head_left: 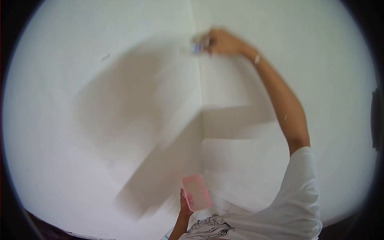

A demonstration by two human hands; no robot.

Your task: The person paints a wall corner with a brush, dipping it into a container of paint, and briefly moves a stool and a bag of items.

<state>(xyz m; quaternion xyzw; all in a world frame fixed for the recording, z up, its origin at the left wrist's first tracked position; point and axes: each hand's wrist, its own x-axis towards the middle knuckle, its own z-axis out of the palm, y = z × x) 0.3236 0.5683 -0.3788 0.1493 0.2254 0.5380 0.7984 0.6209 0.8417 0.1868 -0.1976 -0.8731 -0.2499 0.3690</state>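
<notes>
High up at the wall corner, my right hand is closed around a small tool with a blue patch. Motion blur hides the tool's exact kind; its pale end points left, right at the corner line. Low in the view, my left hand grips a pink plastic container by its left side. The rectangular tub is tilted so its inside shows, with whitish contents and a pinker spot near the fingers.
Two white walls meet in a vertical corner ahead, with broad shadows of the arm and body across them. A small pale mark shows on the left wall. Light floor tiles lie below, and a dark object stands at the right edge.
</notes>
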